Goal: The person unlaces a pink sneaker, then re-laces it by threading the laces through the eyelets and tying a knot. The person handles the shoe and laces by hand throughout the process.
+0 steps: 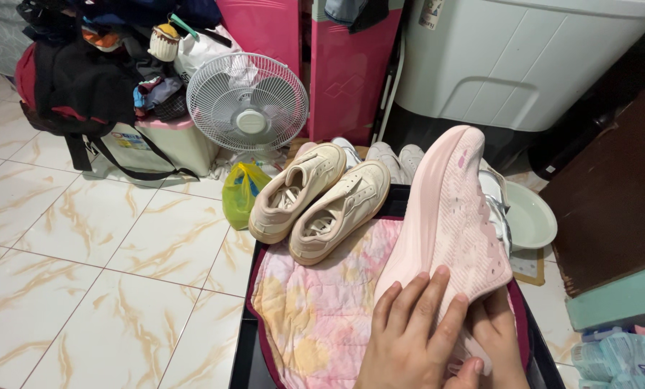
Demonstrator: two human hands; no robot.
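Left hand flat on pink shoe sole, right hand gripping its heel, beige sneakers on floral cloth beside

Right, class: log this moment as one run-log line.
left hand: fingers flat on pink shoe sole | right hand: under its heel | shoe: sole-up over patterned cloth | beige sneakers: beside it
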